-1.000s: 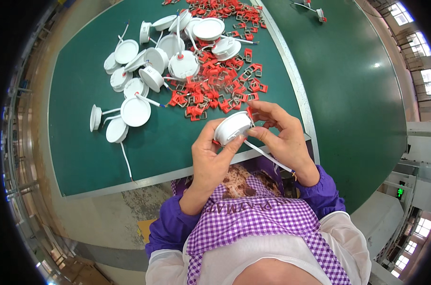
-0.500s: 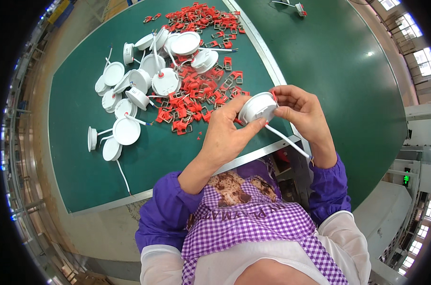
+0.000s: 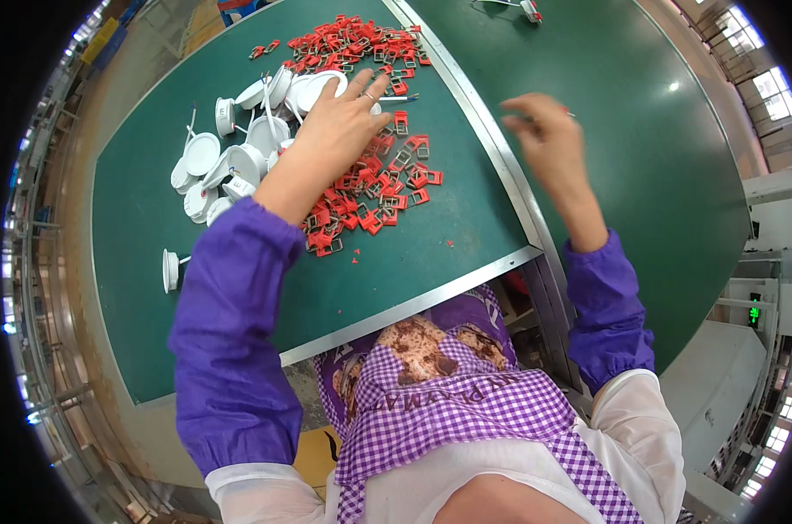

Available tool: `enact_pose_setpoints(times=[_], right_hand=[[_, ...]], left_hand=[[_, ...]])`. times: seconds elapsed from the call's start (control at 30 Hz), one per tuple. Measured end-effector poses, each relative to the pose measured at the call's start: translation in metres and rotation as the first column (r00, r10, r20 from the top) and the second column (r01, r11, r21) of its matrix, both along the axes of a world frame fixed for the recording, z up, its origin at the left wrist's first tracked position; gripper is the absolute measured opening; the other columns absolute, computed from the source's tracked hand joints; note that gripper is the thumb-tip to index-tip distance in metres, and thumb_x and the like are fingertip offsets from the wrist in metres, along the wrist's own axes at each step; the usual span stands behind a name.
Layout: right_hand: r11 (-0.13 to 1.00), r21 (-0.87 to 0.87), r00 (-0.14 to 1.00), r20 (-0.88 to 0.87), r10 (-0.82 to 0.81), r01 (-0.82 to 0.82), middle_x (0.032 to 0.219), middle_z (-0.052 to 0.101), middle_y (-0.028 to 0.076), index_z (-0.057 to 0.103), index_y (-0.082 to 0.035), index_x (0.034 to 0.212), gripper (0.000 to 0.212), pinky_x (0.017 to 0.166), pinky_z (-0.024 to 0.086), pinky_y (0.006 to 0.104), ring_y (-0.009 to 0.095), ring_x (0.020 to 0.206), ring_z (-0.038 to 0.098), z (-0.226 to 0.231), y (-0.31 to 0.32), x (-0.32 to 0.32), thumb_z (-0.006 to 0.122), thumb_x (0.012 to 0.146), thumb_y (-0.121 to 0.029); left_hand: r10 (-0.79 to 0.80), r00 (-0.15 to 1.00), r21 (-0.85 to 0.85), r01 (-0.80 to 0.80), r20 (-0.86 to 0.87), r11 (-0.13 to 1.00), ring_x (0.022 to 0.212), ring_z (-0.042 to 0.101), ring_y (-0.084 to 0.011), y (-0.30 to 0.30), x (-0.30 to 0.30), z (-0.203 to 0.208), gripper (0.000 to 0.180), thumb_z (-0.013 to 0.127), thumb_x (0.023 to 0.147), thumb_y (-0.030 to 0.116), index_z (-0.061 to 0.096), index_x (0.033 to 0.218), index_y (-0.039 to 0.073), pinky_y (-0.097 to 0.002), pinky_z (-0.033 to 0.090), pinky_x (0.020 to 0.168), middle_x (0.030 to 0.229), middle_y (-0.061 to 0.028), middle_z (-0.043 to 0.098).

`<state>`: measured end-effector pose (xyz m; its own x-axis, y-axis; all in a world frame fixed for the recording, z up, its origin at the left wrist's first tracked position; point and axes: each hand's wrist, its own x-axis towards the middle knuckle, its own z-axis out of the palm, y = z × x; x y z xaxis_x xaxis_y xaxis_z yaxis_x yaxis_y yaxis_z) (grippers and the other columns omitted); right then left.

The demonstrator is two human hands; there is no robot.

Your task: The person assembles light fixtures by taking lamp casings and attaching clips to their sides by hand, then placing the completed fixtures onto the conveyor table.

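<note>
My left hand (image 3: 342,122) reaches over the pile on the green table, its fingers spread. Its fingertips lie at a white round lamp (image 3: 323,86); whether they press on it I cannot tell. Around that hand are more white round lamps with short white cables, such as one lying face up (image 3: 202,155). Beside it spreads a heap of red clips with metal frames (image 3: 361,188). My right hand (image 3: 549,144) is raised over the right-hand green surface, slightly blurred, with thumb and forefinger apart. A tiny red bit shows at its far side; I cannot make out what it is.
A metal strip (image 3: 475,105) divides the left table from the right green surface (image 3: 649,175). Another heap of red clips (image 3: 352,42) lies at the back. A lone lamp (image 3: 530,10) sits at the far edge. A metal rim (image 3: 413,304) runs along the table front.
Both hands held a white lamp together before; now it is in neither hand's visible grasp. My left hand has moved far left to the pile, my right hand away to the right and up.
</note>
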<state>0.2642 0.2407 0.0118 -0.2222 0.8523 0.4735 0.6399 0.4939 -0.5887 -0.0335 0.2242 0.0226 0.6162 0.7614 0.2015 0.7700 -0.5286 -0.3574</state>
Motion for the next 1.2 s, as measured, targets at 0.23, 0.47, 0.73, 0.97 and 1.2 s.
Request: enact_pose_setpoints(times=[0.23,0.47,0.73,0.97,1.2], right_hand=[[0.928,-0.159,0.858,0.353,0.373,-0.338,0.096,0.063,0.014,0.067,-0.006,0.096,0.015,0.078,0.052,0.0419,0.033,0.09,0.064,-0.033,-0.006,-0.067,0.057,0.085,-0.007],[0.912,-0.188,0.72,0.564,0.404,-0.364,0.095,0.062,0.017,0.062,-0.001,0.097,0.016,0.077,0.053,0.043,0.034,0.091,0.064,-0.034,0.004,-0.085,0.06,0.082,-0.007],[0.964,0.022,0.833,0.509,0.218,-0.266,0.085,0.061,0.016,0.055,-0.001,0.089,0.011,0.069,0.053,0.042,0.034,0.081,0.064,-0.043,-0.009,-0.08,0.06,0.08,-0.006],[0.974,-0.143,0.98,-0.116,0.16,-0.176,0.078,0.068,0.015,0.063,0.002,0.091,0.011,0.064,0.054,0.0301,0.025,0.067,0.067,-0.002,-0.041,-0.08,0.066,0.084,-0.006],[0.895,-0.285,0.878,-0.435,0.199,-0.344,0.082,0.071,0.011,0.069,0.001,0.099,0.016,0.065,0.053,0.0266,0.014,0.072,0.068,0.024,-0.08,-0.107,0.068,0.086,-0.008]], left_hand=[[-0.083,0.977,-0.118,0.06,-0.196,0.991,0.13,0.044,-0.021,0.025,-0.011,0.015,0.018,0.062,0.081,0.013,0.066,0.097,0.01,-0.0385,0.042,0.099,0.13,-0.005,0.053],[-0.117,0.993,0.231,0.119,-0.021,0.966,0.121,0.056,-0.0291,-0.002,-0.065,0.092,0.024,0.064,0.077,0.006,0.058,0.1,0.003,-0.0397,0.045,0.1,0.126,-0.0106,0.061],[0.013,0.945,0.318,-0.122,0.327,0.94,0.104,0.065,-0.0283,-0.07,-0.107,0.136,0.029,0.072,0.075,0.001,0.056,0.099,0.002,-0.0409,0.051,0.085,0.114,-0.0109,0.066],[0.548,-0.547,-0.413,0.361,0.633,0.836,0.104,0.066,-0.0255,-0.147,-0.043,0.067,0.04,0.066,0.089,0.003,0.047,0.124,-0.002,-0.0381,0.057,0.087,0.118,-0.0143,0.062],[0.609,-0.74,-0.359,0.507,0.285,0.784,0.115,0.061,-0.0296,-0.174,0.012,0.0,0.046,0.062,0.091,0.002,0.04,0.131,-0.001,-0.0468,0.056,0.094,0.127,-0.0164,0.056]])
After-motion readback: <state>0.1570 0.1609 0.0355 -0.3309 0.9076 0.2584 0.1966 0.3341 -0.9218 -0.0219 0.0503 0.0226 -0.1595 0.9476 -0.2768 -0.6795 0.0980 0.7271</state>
